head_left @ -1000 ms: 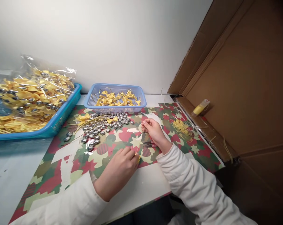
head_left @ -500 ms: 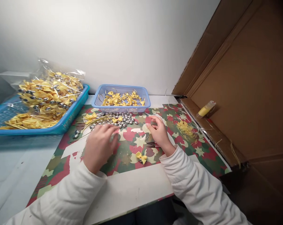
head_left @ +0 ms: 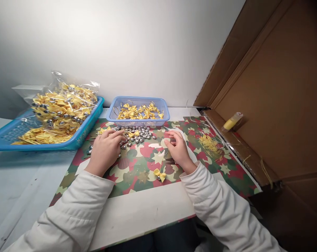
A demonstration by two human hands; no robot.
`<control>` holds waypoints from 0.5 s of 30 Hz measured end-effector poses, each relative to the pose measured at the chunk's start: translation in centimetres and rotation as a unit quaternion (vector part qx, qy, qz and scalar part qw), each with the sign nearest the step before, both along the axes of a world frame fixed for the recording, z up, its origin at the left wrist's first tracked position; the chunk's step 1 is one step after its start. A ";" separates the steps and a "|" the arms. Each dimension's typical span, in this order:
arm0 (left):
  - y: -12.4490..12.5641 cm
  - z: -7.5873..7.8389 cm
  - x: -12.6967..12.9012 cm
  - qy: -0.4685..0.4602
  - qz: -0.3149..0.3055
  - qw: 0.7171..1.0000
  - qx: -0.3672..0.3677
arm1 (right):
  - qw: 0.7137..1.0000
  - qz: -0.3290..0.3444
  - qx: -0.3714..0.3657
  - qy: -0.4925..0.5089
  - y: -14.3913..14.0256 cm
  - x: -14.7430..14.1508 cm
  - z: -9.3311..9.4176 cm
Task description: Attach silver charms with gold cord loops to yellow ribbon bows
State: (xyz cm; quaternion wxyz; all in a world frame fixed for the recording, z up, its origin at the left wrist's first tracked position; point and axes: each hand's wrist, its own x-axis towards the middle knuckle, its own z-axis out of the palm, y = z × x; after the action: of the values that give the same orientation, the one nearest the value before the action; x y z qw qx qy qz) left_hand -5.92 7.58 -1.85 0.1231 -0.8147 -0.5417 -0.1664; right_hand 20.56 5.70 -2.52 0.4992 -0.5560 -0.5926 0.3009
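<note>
My left hand [head_left: 105,149] is palm down at the left edge of the pile of silver bells [head_left: 144,134], fingers stretched forward over the pile and the ribbon ends. Partly hidden behind it is a yellow bow [head_left: 103,130]; another yellow bow [head_left: 133,134] lies on the bells. With bent fingers, my right hand [head_left: 177,147] pinches a thin pale cord [head_left: 162,159]. That cord runs down to a yellow bow with a silver bell [head_left: 159,175] resting on the patterned sheet. Beneath the right hand, the dark blades of small scissors [head_left: 170,161] show.
A blue basket [head_left: 137,123] of yellow bows stands at the back. To the left, a larger blue basket [head_left: 95,117] carries a bulging clear bag [head_left: 66,101]. Yellow thread scraps [head_left: 209,144] lie right, near a yellow tube [head_left: 232,121] by the cardboard wall [head_left: 274,98].
My left hand has moved left and forward onto the edge of the bell pile, its fingers now stretched out. My right hand stays almost in place with the cord. The view has shifted slightly.
</note>
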 end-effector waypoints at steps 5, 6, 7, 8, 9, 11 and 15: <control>-0.1 -0.1 0.0 0.013 -0.009 1.000 0.002 | 1.000 0.006 0.001 -0.007 0.0 -0.1 -0.1; -0.1 -0.1 0.0 0.015 -0.009 1.000 0.001 | 1.000 0.006 0.001 -0.008 0.0 -0.1 -0.1; -0.1 -0.1 0.1 0.016 -0.009 1.000 0.002 | 1.000 0.007 0.001 -0.009 0.0 -0.1 -0.1; -0.1 -0.2 0.1 0.016 -0.008 1.000 0.004 | 1.000 0.008 0.003 -0.008 0.0 -0.1 -0.1; -0.1 -0.3 0.1 0.015 -0.009 1.000 0.005 | 1.000 0.009 0.005 -0.007 0.0 -0.1 -0.2; -0.1 -0.5 0.1 0.012 -0.009 1.000 0.006 | 1.000 0.013 0.009 -0.005 0.0 -0.1 -0.3; 0.0 -0.6 0.1 0.007 -0.011 1.000 0.008 | 1.000 0.019 0.012 -0.010 0.1 -0.1 -0.6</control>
State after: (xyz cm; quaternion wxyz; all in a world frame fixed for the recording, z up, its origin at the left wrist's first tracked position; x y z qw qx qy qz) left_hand -5.82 7.56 -2.46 0.1314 -0.8207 -0.5308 -0.1658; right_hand 20.49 5.83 -3.14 0.4938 -0.5418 -0.6116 0.2975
